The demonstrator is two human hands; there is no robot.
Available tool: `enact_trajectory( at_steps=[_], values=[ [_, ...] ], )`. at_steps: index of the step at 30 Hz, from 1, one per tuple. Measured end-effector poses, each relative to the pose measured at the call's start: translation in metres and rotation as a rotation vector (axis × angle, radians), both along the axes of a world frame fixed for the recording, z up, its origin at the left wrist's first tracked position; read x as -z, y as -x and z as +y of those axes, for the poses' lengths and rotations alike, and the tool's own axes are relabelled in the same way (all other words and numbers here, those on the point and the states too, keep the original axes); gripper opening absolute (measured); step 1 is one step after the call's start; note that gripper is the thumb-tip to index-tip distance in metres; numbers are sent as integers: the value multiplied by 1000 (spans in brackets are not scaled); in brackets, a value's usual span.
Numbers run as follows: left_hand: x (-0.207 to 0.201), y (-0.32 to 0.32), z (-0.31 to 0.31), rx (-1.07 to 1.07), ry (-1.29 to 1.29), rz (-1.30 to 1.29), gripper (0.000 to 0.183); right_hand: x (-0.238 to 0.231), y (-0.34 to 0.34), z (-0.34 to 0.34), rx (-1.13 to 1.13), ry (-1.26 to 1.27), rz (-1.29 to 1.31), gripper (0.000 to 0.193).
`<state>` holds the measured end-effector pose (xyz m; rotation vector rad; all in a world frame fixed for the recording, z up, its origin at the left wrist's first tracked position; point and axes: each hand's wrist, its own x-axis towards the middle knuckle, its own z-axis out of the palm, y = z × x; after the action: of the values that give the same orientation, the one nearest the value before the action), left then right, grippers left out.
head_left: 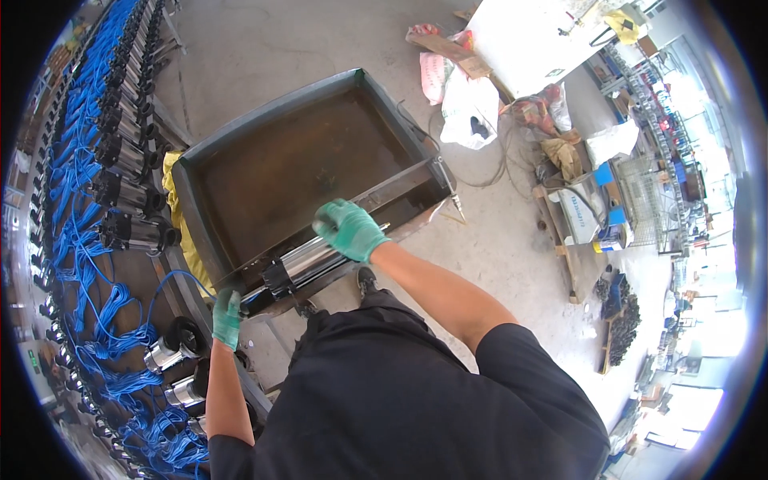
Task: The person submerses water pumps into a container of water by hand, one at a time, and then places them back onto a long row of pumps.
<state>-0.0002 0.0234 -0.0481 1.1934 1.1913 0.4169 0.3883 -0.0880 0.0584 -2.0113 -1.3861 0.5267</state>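
Observation:
A silver cylindrical pump (310,262) with a black fitting lies slantwise along the near rim of a dark, water-filled tank (264,128). My right hand (350,229), in a green glove, is over the pump's right part. Its fingers curl toward the water, and their tips are too blurred to show any hold. At the pump's left end is my left hand (226,318), also green-gloved, with fingers closed. A blue cable (182,274) arcs from the left to this hand; what lies within its grip is hidden.
Rows of similar pumps (128,196) with bundled blue cables (116,308) line the left side. Yellow cloth (188,240) hangs by the tank's left wall. White bags (470,108), a white cabinet (520,44) and a wooden pallet (566,256) stand right of the tank.

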Motion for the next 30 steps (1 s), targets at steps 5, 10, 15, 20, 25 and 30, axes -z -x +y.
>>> enact_trajectory(
  at_steps=[5, 10, 15, 20, 25, 30],
  values=[
    [-21, 31, -19, -265, -23, -53, 35, 43, -111, -66, 563, -170, -164, 29],
    [-21, 30, -39, -388, -97, -34, 34, 144, -226, -160, 909, 78, -136, 36],
    [-69, 0, -61, -359, -278, 39, 33, 86, -218, -126, 753, 260, 1132, 22],
    [-107, -51, -74, -231, -404, -106, 37, 7, -77, -118, 217, -53, 1353, 16],
    [-175, -130, -94, -81, -507, -239, 53, -23, 55, -81, -376, 174, 737, 20],
    [-184, -122, -83, -380, -367, -223, 33, -20, 127, -30, -525, -35, 283, 35]
  ],
)
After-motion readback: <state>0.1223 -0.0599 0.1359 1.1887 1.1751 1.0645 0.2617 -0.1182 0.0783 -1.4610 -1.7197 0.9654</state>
